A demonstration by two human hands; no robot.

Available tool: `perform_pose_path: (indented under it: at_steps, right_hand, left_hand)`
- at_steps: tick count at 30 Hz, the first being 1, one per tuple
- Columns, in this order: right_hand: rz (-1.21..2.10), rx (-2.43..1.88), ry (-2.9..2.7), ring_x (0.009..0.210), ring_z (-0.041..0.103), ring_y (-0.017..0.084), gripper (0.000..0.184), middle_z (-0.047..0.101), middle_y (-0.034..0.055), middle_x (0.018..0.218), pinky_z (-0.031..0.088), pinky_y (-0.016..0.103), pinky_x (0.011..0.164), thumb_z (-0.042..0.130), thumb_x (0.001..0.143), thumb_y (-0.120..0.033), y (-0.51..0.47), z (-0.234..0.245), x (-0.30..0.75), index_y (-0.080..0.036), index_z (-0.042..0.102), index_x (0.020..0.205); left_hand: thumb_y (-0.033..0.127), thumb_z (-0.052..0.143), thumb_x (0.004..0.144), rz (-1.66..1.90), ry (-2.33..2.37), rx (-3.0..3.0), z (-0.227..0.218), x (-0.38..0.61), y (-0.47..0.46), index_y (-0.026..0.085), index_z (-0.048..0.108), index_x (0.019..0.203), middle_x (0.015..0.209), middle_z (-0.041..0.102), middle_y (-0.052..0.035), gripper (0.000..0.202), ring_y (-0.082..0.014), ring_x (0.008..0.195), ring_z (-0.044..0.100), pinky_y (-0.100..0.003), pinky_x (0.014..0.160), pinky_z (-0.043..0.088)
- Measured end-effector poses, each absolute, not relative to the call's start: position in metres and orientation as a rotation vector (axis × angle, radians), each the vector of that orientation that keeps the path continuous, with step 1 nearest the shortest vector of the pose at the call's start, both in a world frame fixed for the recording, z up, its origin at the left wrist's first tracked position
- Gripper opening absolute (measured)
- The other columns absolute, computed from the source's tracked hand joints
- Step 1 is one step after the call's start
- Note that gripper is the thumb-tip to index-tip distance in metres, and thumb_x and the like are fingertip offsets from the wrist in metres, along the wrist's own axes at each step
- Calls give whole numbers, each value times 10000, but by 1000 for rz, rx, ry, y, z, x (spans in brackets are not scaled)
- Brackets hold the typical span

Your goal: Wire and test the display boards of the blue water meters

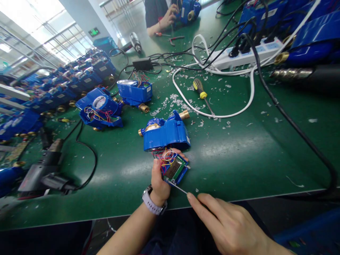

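A blue water meter [165, 134] with brass fittings lies on the green table [239, 159] in front of me. Coloured wires run from it to a small green circuit board [174, 170] in a blue frame. My left hand [159, 184], with a watch on its wrist, is closed around that board and holds it just below the meter. My right hand [228, 223] is nearer the table's front edge, fingers pinched on a thin metal tool [176, 187] whose tip touches the board's lower edge.
Two opened blue meters [99, 111] [135, 92] lie behind, with rows more at the left. A heat gun [42, 173] lies at the left, a yellow-handled screwdriver [200, 90], white cable, black cords and a power strip [244, 55] at the right. Another person's hands [167, 17] work at the far side.
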State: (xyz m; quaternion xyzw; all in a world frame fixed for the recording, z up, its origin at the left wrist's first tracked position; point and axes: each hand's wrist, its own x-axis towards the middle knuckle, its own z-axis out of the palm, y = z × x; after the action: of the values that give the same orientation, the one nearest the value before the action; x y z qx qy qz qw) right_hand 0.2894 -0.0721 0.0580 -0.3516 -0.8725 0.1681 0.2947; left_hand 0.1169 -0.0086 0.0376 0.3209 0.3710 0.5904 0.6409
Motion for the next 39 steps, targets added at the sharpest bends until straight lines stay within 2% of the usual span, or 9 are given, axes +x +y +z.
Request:
perform_pose_path:
  at_steps: [4, 9, 18, 21, 25, 30, 34, 36, 39]
  right_hand:
    - [715, -997, -2183, 793, 724, 211, 484, 702, 152, 954, 622, 269, 625, 318, 819, 35, -73, 55, 286, -21, 630, 1185]
    - [580, -1011, -2304, 679, 718, 207, 566, 711, 124, 936, 615, 283, 541, 325, 717, 42, -69, 69, 295, -45, 634, 1184]
    - [884, -1108, -2310, 748, 712, 156, 550, 710, 60, 1009, 604, 224, 699, 426, 790, 12, -68, 86, 310, -160, 579, 1290]
    - [915, -1124, -2246, 713, 708, 158, 453, 719, 53, 967, 604, 227, 670, 424, 847, -18, -65, 88, 307, -160, 615, 1233]
    - [838, -1088, -2242, 617, 688, 160, 409, 723, 43, 917, 592, 238, 559, 417, 847, -26, -60, 90, 307, -161, 646, 1157]
    - [388, -1076, -2501, 471, 629, 157, 487, 712, 41, 840, 492, 269, 357, 415, 760, 19, -61, 95, 308, -142, 637, 1163]
    - [125, -1010, -2607, 453, 619, 160, 443, 707, 66, 802, 431, 263, 308, 420, 774, 30, -67, 95, 307, -103, 646, 1131]
    - [186, -1005, -2589, 453, 620, 159, 463, 707, 68, 813, 438, 258, 313, 404, 769, 30, -70, 93, 307, -90, 636, 1152]
    - [535, -1086, -2393, 511, 648, 145, 465, 709, 54, 842, 507, 218, 402, 378, 798, 19, -71, 87, 307, -119, 641, 1157]
  left_hand:
    - [565, 491, 889, 1354, 863, 746, 38, 117, -9, 117, 683, 1003, 906, 692, -105, 500, -259, 852, 677, -374, 788, 564]
    - [576, 471, 892, 1362, 884, 769, 37, 119, -9, 132, 666, 1017, 928, 697, -114, 501, -274, 847, 677, -416, 804, 564]
    - [574, 478, 908, 1293, 795, 879, 35, 113, -9, 162, 653, 1069, 1008, 687, -100, 476, -275, 946, 664, -408, 876, 537]
    - [605, 490, 887, 1272, 819, 955, 36, 112, -8, 161, 659, 1056, 1039, 678, -112, 504, -285, 961, 653, -408, 868, 534]
    - [642, 504, 856, 1289, 863, 953, 38, 116, -8, 154, 652, 1088, 945, 683, -118, 560, -293, 886, 655, -413, 799, 547]
    - [667, 497, 844, 1269, 893, 934, 38, 120, -11, 157, 665, 1050, 924, 673, -113, 575, -290, 894, 632, -408, 820, 527]
    - [634, 454, 885, 1249, 883, 1037, 33, 119, -14, 156, 659, 1050, 958, 649, -107, 546, -273, 905, 611, -375, 830, 507]
    - [618, 432, 904, 1240, 879, 1064, 32, 118, -15, 159, 653, 1063, 969, 647, -105, 533, -268, 910, 605, -367, 834, 500]
    - [596, 424, 917, 1242, 883, 1068, 31, 117, -16, 163, 648, 1065, 968, 650, -105, 510, -274, 913, 601, -377, 839, 494]
